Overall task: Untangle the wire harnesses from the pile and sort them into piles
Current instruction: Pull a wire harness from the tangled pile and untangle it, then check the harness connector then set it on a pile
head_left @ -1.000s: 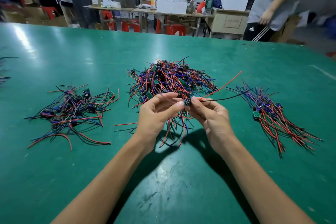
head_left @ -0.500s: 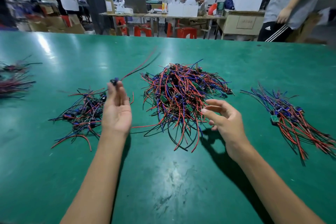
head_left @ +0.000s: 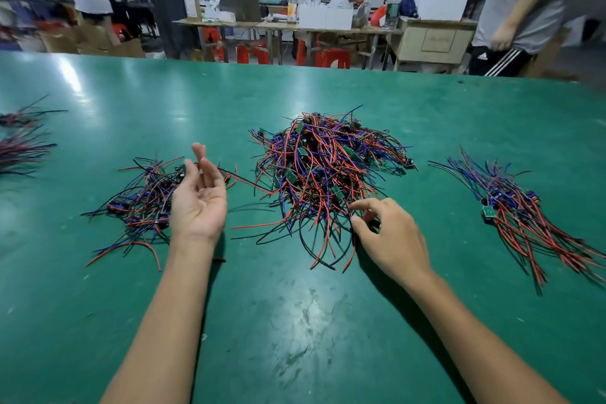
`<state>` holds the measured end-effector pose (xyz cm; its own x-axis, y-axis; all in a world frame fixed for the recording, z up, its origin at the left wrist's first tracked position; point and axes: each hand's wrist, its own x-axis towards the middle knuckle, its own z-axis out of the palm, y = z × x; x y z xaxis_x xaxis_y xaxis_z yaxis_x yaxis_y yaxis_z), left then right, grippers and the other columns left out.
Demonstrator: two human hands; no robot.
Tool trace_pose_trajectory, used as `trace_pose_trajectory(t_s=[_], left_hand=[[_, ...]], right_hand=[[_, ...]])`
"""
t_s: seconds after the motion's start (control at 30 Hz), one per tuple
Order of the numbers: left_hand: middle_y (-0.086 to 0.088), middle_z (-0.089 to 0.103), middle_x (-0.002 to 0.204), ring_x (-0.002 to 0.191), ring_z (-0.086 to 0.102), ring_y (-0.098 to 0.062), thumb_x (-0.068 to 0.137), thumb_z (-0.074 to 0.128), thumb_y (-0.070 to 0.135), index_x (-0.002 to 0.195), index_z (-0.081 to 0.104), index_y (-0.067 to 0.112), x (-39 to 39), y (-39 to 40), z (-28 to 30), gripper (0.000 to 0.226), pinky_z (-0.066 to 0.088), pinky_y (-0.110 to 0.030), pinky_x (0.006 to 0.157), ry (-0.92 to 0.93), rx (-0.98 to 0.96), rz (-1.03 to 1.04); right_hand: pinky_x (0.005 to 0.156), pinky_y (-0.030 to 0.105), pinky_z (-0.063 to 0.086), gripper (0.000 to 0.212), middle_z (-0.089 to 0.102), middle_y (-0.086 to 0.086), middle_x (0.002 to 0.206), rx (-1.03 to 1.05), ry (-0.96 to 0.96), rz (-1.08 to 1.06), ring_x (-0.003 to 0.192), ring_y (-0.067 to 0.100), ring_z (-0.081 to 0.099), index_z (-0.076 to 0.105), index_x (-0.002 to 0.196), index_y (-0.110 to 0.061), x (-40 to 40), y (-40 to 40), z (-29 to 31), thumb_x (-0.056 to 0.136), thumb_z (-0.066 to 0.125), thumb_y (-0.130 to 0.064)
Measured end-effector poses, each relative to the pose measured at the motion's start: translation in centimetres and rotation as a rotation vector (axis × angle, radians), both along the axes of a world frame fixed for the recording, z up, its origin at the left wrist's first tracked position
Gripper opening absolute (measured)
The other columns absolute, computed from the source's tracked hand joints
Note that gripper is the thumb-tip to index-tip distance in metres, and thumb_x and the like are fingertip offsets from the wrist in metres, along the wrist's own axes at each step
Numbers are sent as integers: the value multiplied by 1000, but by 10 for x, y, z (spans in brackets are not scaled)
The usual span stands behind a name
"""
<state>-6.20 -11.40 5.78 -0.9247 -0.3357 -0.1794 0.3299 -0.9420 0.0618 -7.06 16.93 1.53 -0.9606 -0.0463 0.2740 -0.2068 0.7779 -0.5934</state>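
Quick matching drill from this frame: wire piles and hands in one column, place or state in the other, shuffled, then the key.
Column 1
1. big tangled pile of red, blue and black wire harnesses
2. smaller loose pile of wire harnesses
3. combed-out bundle of red and blue harnesses
4. left hand

Column 2
A. far right on the green table
B. palm up, fingers straight, nothing held
C. centre, right hand at its near edge
D. just behind the left hand

Pairs: 1-C, 2-D, 3-A, 4-B
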Motion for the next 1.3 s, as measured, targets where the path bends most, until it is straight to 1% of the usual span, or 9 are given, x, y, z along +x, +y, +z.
trace_pose_trajectory(t_s=[0.1, 0.17, 0.3, 0.4, 0.53, 0.87, 1.03, 1.17, 1.3], left_hand=[[-8, 76, 91, 107, 66, -1, 104, 49, 19, 113, 66, 7, -2, -8, 2, 23, 55, -18, 67, -83, -111, 20], [2, 78, 88, 74, 71, -1, 106, 44, 33, 85, 70, 13, -5, -7, 1, 39, 53, -15, 57, -284, -421, 35], [6, 69, 56, 32, 41, -3, 105, 51, 39, 80, 56, 12, -10, -1, -5, 37, 36, -13, 36, -660, -995, 175], [-3, 60, 60, 47, 43, -18, 98, 60, 33, 69, 58, 8, -10, -8, -6, 37, 33, -25, 47, -771, -1317, 277], [-24, 66, 86, 95, 56, -39, 100, 54, 28, 89, 64, 3, -4, -15, -10, 30, 43, -44, 78, -1039, -1996, 468], [-26, 50, 128, 126, 36, -41, 89, 62, 26, 109, 71, 4, 6, -23, -15, 30, 29, -48, 102, -1421, -2031, 449], [-13, 53, 127, 124, 38, -37, 88, 64, 23, 115, 70, 22, 5, 7, -6, 28, 27, -45, 99, -1134, -2091, 645], [-2, 67, 108, 105, 53, -26, 96, 60, 22, 107, 73, 21, 10, 62, 3, 17, 42, -43, 94, -348, -2207, 686], [6, 67, 123, 116, 55, -17, 98, 61, 34, 128, 66, 18, 24, 115, -3, 34, 41, -37, 102, 223, -2321, 414]], right_hand=[[74, 30, 42, 34, 55, -9, 101, 66, -12, -28, 97, 20, 62, 63, 128, -41, 1, -4, -1, 96, 58, -50], [73, 32, 44, 38, 53, -8, 102, 111, -8, -28, 94, 21, 62, 62, 130, -41, 4, -5, -2, 95, 58, -53], [70, 30, 43, 32, 54, -10, 100, 102, 0, -27, 91, 17, 62, 67, 122, -40, 6, -6, -1, 93, 62, -52], [70, 30, 42, 29, 54, -11, 101, 93, -8, -24, 92, 16, 61, 67, 119, -40, 5, -5, -1, 92, 62, -51], [70, 30, 40, 25, 55, -12, 100, 85, 4, -27, 91, 16, 61, 69, 113, -39, 6, -5, -2, 92, 64, -50], [70, 31, 38, 10, 55, -9, 99, 65, 99, -99, 88, 17, 57, 72, 97, -33, 4, 1, 5, 94, 63, -34], [75, 38, 37, 12, 63, -1, 102, 123, 422, -169, 92, 26, 55, 72, 99, -20, 1, 11, 18, 92, 67, -12], [77, 33, 27, 19, 65, -1, 97, 21, 644, -235, 88, 25, 54, 68, 98, -19, 1, 16, 26, 88, 67, -3], [83, 30, 26, 23, 64, -8, 91, -129, 793, -177, 83, 18, 55, 66, 97, -20, 4, 13, 28, 83, 61, -1]])
